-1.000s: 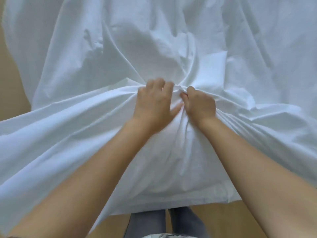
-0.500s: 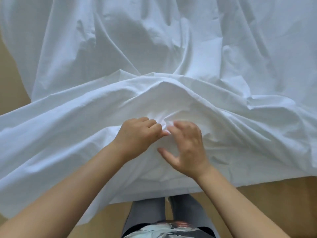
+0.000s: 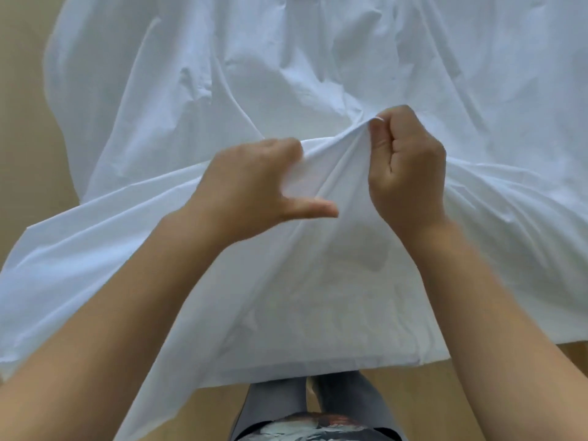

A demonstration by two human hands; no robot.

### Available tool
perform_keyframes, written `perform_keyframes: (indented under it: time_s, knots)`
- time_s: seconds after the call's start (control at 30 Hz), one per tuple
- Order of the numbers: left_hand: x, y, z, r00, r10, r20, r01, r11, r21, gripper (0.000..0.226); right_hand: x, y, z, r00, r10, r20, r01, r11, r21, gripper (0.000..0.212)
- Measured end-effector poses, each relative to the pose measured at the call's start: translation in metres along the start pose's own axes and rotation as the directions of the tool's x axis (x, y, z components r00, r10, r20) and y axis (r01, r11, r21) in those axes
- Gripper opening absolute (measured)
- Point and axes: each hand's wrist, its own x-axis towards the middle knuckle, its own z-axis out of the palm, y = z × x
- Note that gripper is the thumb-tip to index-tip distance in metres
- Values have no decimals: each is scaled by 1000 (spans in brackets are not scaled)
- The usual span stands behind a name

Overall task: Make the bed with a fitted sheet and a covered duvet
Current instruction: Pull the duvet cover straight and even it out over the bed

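Sheet: Your white sheet (image 3: 318, 74) fills most of the view, rumpled and creased. It rises to a ridge between your two hands and falls from there toward your legs. The far part spreads away over the floor, and the near hem hangs just in front of your knees. You cannot tell from here whether it is the fitted sheet or the duvet cover.
Right hand: Your right hand (image 3: 407, 173) is balled tight, with thumb and forefinger pinching a peak of cloth at the top of the ridge.
Left hand: Your left hand (image 3: 254, 189), just beside the right, has its fingers curled into the same fold, their tips buried in the fabric. The thumb sticks out free, pointing toward the other hand. The hand is slightly blurred.
Floor: The tan wooden floor (image 3: 25, 90) shows along the left edge, at the lower right and below the hem.
Clothing: Your grey trousers (image 3: 273, 402) stand under the hem, with the edge of a patterned top (image 3: 318, 428) at the bottom of the frame.
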Motion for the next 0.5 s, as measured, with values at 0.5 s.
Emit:
perform_keyframes:
  time_s: [0.5]
  knots:
    - [59, -114, 28, 952, -158, -264, 218, 951, 218, 47, -40, 3, 67, 911, -295, 286, 358, 912, -199, 56]
